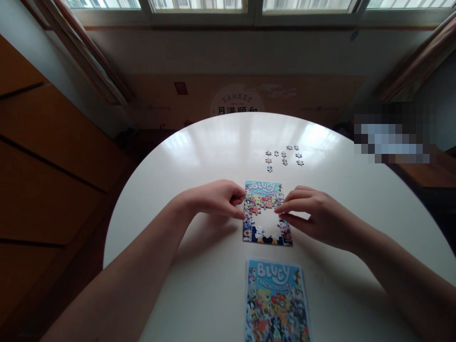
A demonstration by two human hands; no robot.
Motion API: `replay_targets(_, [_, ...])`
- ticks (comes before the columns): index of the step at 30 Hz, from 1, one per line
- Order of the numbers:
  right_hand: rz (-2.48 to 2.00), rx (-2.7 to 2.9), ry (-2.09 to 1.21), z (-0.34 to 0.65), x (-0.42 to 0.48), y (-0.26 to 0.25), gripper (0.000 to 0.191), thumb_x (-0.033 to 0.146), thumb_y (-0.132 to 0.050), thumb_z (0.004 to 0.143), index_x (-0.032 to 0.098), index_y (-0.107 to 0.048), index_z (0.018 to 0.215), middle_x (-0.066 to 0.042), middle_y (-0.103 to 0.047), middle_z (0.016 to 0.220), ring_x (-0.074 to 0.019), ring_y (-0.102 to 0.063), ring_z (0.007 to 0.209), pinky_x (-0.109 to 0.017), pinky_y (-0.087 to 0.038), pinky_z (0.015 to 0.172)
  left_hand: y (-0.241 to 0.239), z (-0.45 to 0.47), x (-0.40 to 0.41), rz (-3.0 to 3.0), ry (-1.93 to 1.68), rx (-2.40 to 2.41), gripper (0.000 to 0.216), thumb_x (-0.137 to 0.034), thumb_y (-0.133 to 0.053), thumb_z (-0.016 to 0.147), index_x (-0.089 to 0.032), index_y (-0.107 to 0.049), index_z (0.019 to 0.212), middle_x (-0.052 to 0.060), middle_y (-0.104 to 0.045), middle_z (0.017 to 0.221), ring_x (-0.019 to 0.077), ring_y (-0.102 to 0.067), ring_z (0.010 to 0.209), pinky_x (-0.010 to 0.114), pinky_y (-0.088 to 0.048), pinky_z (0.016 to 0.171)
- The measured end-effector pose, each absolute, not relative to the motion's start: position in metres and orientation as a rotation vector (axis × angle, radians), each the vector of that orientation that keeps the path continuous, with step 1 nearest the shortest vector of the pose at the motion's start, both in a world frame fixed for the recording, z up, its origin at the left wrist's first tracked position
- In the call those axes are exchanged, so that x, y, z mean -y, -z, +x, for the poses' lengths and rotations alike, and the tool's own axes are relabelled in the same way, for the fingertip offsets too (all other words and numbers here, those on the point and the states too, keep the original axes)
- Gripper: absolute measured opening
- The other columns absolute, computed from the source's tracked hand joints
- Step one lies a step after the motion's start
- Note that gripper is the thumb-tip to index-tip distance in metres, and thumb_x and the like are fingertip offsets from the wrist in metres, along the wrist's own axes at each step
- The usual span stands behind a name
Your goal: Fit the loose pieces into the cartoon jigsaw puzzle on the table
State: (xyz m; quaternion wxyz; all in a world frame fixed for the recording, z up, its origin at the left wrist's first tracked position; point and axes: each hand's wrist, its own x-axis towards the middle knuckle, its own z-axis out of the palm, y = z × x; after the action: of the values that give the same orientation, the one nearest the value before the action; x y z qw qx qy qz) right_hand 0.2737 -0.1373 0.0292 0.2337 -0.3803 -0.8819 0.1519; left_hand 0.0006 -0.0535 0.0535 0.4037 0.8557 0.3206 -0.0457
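Observation:
A small colourful jigsaw puzzle [261, 199] lies partly assembled on the round white table [213, 156], with a bare gap in its middle. My left hand [213, 198] rests at the puzzle's left edge, fingers curled and fingertips touching it. My right hand [315, 216] lies at the right edge, fingers pressed together over the puzzle's right side. I cannot make out a piece in either hand. Several loose pieces [284, 156] lie farther back on the table. A printed reference picture [276, 301] with the same design lies nearer to me.
The table's curved rim falls away left and right. A wooden cabinet [42, 156] stands on the left. A wall with printed lettering and windows sits behind the table. A blurred patch covers something at the right.

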Motion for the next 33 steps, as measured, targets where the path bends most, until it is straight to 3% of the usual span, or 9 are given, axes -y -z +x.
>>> replay_targets(10, [-0.970,2.606,-0.565,0.267,0.145,-0.033,0.015,0.025,-0.066,0.094,0.022,-0.077,0.103,-0.006,-0.072,0.094,-0.0157,-0.063,0.085,-0.030,-0.048,0.074,-0.054,0.003,0.055,2.219,0.142,-0.825,0.045,-0.041,-0.076,0.072,-0.021,-0.037,0.064,-0.004,-0.039,0.063,0.0116,-0.034,0.060,0.029,-0.024,0.054])
replay_targets(20, [-1.061,2.550,-0.535,0.249,0.151,-0.026,0.019,0.024,-0.058,0.098,0.021,-0.077,0.095,-0.005,-0.070,0.090,-0.0140,-0.061,0.082,-0.027,-0.044,0.071,-0.055,0.012,0.066,2.417,0.233,-0.849,0.044,-0.050,-0.073,0.076,-0.020,-0.041,0.065,-0.002,-0.046,0.062,0.0125,-0.039,0.058,0.030,-0.024,0.055])
replay_targets(27, [-1.290,2.522,-0.422,0.228,0.161,-0.030,0.019,0.026,-0.060,0.095,0.023,-0.078,0.090,-0.003,-0.071,0.089,-0.0165,-0.063,0.088,-0.030,-0.042,0.074,-0.057,0.016,0.069,2.475,0.231,-0.875,0.039,-0.048,-0.072,0.074,-0.021,-0.045,0.064,-0.001,-0.049,0.062,0.0135,-0.041,0.057,0.031,-0.026,0.055])
replay_targets(33, [-1.550,2.521,-0.336,0.215,0.167,-0.039,0.020,0.021,-0.061,0.090,0.026,-0.079,0.084,-0.001,-0.072,0.088,-0.0163,-0.065,0.084,-0.029,-0.037,0.065,-0.051,0.017,0.067,2.487,0.246,-0.892,0.041,-0.053,-0.073,0.072,-0.021,-0.049,0.065,0.000,-0.053,0.063,0.0143,-0.043,0.058,0.031,-0.028,0.056])
